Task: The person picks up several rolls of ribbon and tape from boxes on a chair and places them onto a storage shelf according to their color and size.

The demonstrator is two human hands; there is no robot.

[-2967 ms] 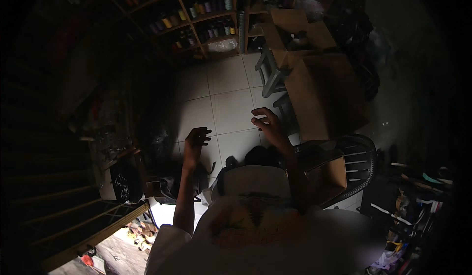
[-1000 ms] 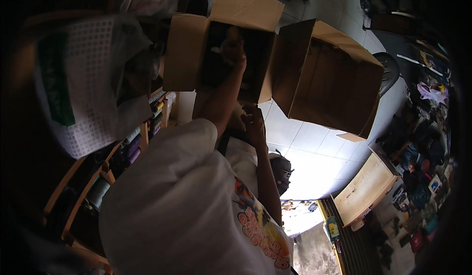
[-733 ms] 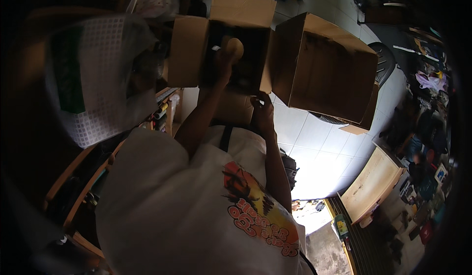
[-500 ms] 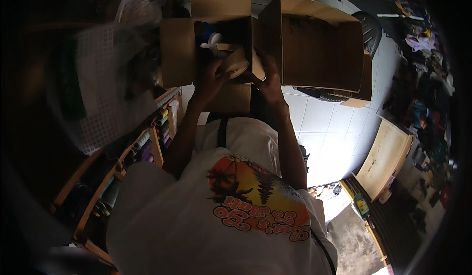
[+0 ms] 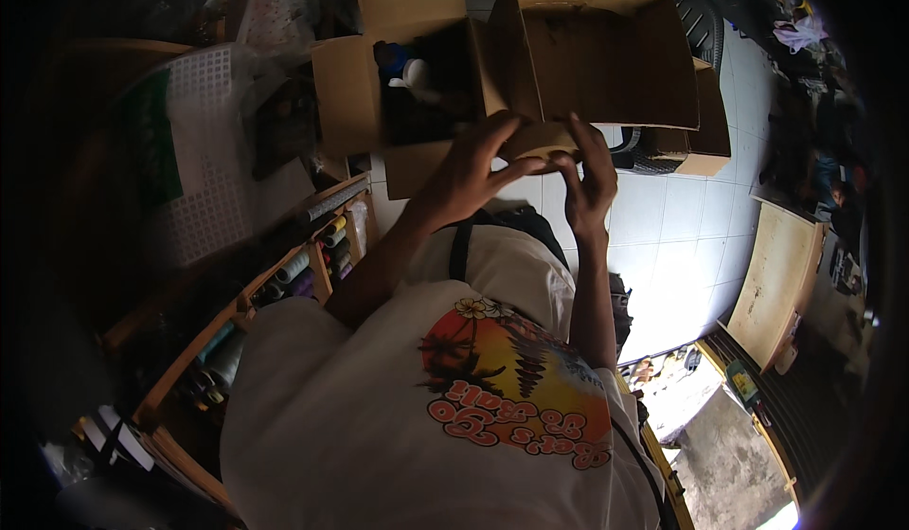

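Clock centred on the tan tape roll [image 5: 542, 140]; 12 is the top of the view.

Grip: both hands engaged. My left hand [image 5: 473, 172], at 8 to 9 o'clock, grasps the roll's near-left side, index finger along the upper edge, thumb along the lower. My right hand [image 5: 593, 181], at 4 o'clock, pinches the opposite side, fingers curled, tips on the roll's right end. Roll sits between the two sets of fingertips, raised in front of my body, seen mostly edge-on.

Surroundings: at 10 o'clock, a cardboard carton [image 5: 345, 96] with flaps spread; inside, a blue item [image 5: 391, 59] and a white rounded item [image 5: 413, 74], the rest too dark to identify. At 1 o'clock, a larger carton [image 5: 611, 61], its mouth facing me, just beyond the roll. Behind it, toward 2 o'clock, the slatted back of a dark plastic chair [image 5: 698, 23]. At 9 o'clock, a white-and-green patterned plastic bag [image 5: 204, 104]. At 8 o'clock, a wooden shelf [image 5: 248, 307] carrying thread spools [image 5: 295, 267]. At 4 o'clock, pale floor tiles [image 5: 653, 210], then a light wooden panel [image 5: 772, 284]. At 6 o'clock, my white shirt [image 5: 331, 407] with an orange-and-yellow print.
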